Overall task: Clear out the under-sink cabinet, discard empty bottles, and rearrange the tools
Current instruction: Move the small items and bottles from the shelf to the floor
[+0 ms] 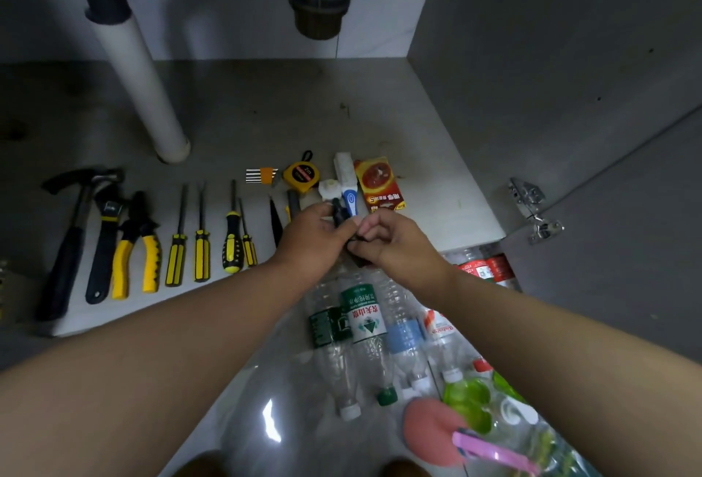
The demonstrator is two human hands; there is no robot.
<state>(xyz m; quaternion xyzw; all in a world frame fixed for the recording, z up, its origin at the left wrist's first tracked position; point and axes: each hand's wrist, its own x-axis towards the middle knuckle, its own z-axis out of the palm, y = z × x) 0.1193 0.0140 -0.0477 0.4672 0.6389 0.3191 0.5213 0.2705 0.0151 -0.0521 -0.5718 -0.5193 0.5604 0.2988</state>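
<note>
The left hand (309,237) and the right hand (395,244) meet over the front edge of the cabinet floor (285,115). Both pinch a small black thing (340,216); I cannot tell what it is. At nine o'clock from the hands, the hammer (66,244), pliers (135,244) and screwdrivers (176,248) lie in a row. At six o'clock lie the bottles (366,320).
</note>
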